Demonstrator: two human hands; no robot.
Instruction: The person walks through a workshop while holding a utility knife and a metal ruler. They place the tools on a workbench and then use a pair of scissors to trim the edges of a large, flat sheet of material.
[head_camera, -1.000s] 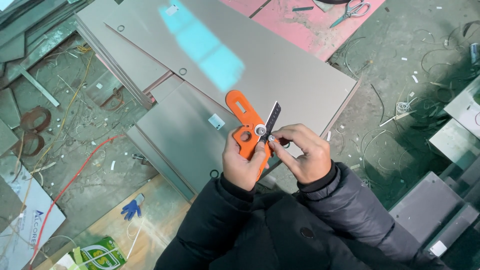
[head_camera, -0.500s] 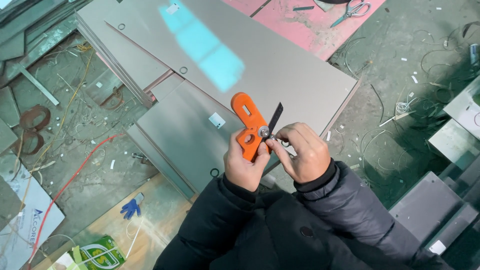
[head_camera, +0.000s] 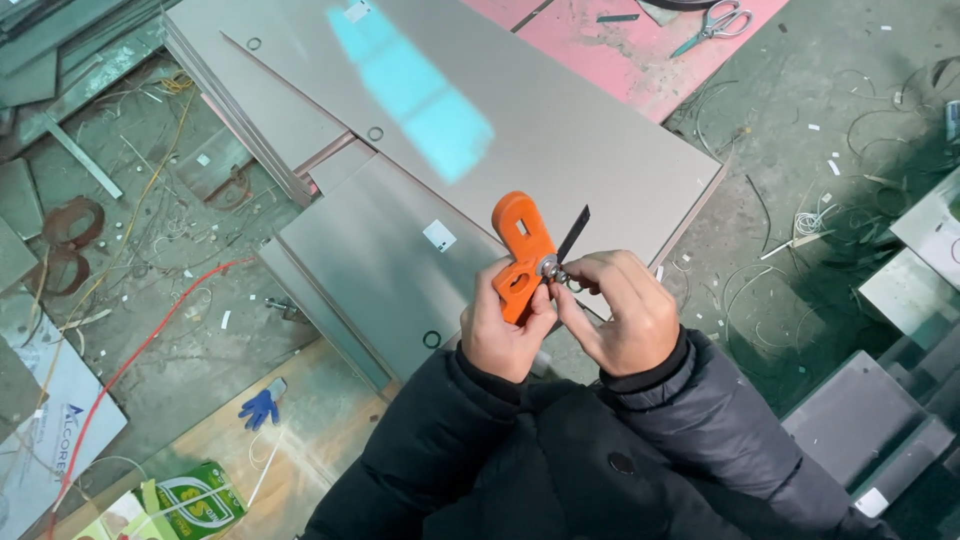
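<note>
While the left hand (head_camera: 505, 335) clamps the lower end of the orange tool body (head_camera: 520, 255) in a closed grip, the right hand (head_camera: 620, 310) pinches the small metal fastener (head_camera: 551, 268) at the pivot between thumb and fingertips. The tool is held in the air in front of the dark jacket (head_camera: 560, 450), above the stacked grey panels (head_camera: 480, 130) on the floor, and touches none of them. A thin dark blade (head_camera: 573, 234) projects up and to the right from the pivot, tilted away from the orange body.

Step in hand, as judged from the grip: adjustment of the pivot fastener, with one hand steadying the body and the other working the hardware. Whether the fastener is being tightened or loosened cannot be determined from this view.

Requirements for the next move, as a judgement:
- Keep the orange body fixed so that it does not rotate with the fastener.
- Keep the right fingertips on the fastener and clear of the blade, which stands just beside them.
- Keep the small hardware pinched; if dropped, it would be hard to find among the wire scraps (head_camera: 800, 225) on the littered floor.

Scissors (head_camera: 712, 24) lie on the pink sheet (head_camera: 640, 60), well apart from both hands. A blue glove (head_camera: 259, 407) lies on the floor at lower left.
</note>
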